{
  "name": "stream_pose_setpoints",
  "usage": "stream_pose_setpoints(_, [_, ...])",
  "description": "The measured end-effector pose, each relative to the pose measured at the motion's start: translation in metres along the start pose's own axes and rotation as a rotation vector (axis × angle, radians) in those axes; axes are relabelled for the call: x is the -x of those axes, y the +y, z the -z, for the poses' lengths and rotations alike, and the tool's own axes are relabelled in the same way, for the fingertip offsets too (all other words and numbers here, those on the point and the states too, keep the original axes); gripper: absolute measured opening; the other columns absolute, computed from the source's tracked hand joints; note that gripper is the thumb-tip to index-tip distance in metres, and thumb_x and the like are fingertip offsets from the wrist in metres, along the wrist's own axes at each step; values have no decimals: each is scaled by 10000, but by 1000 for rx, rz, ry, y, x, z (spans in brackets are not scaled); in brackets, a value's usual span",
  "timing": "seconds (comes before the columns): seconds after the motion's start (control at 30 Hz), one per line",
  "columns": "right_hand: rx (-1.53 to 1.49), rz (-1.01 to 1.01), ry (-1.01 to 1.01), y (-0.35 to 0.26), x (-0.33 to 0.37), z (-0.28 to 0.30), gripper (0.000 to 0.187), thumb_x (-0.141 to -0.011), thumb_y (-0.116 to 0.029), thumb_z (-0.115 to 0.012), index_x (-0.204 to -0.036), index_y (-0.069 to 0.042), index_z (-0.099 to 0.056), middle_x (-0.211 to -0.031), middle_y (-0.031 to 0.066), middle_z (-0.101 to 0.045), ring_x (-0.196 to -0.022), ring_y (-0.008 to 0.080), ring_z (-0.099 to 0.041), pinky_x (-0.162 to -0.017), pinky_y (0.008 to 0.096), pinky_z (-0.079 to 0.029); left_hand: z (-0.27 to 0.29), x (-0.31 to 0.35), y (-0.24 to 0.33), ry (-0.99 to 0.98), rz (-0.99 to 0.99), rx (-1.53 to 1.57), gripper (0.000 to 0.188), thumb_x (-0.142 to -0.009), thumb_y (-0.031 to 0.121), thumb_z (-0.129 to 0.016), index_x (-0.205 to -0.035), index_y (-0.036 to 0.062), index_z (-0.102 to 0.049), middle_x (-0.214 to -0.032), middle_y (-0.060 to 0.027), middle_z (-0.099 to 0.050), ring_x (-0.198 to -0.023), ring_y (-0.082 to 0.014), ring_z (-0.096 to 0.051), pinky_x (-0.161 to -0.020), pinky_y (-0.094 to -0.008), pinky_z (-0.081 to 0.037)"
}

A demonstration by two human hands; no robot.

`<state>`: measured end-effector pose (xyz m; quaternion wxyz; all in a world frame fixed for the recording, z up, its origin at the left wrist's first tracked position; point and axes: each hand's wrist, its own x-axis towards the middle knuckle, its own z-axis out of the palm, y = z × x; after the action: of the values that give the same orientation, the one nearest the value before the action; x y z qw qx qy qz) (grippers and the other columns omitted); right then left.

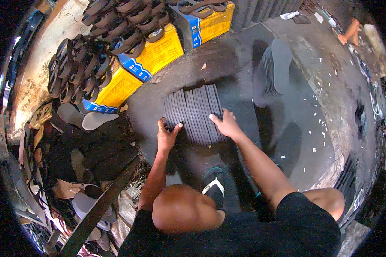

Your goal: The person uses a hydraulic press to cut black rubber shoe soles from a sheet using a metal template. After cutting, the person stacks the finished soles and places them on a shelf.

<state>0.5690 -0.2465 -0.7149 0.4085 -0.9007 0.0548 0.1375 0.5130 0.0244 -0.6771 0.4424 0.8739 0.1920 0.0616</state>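
Observation:
On the dark floor mat in front of me lies a row of dark grey foam slabs (pixel 193 113), packed face to face with their long edges up. They look like shoe soles, and a slight step in height splits the row into groups. My left hand (pixel 168 136) grips the row at its near left side, thumb near the slab edges. At the right end my right hand (pixel 227 124) presses inward, its thumb lying over the top edges. A tall stack of grey soles (pixel 281 64) stands on the mat to the right, apart from both hands.
Yellow and blue boxes (pixel 165 47) with many brown sandal straps (pixel 79 68) on them stand at the back left. Loose grey soles (pixel 99 121) and scraps lie at the left, beside a dark bar (pixel 101 210). White bits (pixel 323 132) dot the right floor. My foot in a flip-flop (pixel 214 188) is close by.

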Motion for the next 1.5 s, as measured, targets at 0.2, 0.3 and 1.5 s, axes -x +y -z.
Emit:
stream_pose_setpoints(0.2, [-146,71,-274,-30,-27,35,926,-806,-663,-764,-1381,35,-568,-1358,307,-585,-1300,439,-541,-1095,497,-435,-23,-32,-29,-110,-6,-6,1280,-671,649,-895,-1521,-111,-315,-1441,-341,-471,-1365,-462,-454,-1126,-509,-405])
stream_pose_setpoints(0.3, [-137,117,-138,-70,-5,74,855,-790,-599,-825,-1337,16,-596,-1276,239,-639,-1248,400,-588,-1055,452,-466,-9,-25,4,29,-81,98,1169,-681,502,-951,-1469,-112,-345,-1389,-307,-504,-1308,-408,-497,-1109,-473,-414])
stream_pose_setpoints(1.5, [32,147,-113,-22,0,37,907,-878,-612,-727,-1377,108,-490,-1338,339,-583,-1273,475,-559,-1089,508,-448,-21,35,-31,36,20,-77,1043,-820,556,-826,-1476,-101,-352,-1338,-327,-498,-1233,-479,-522,-1066,-525,-434])
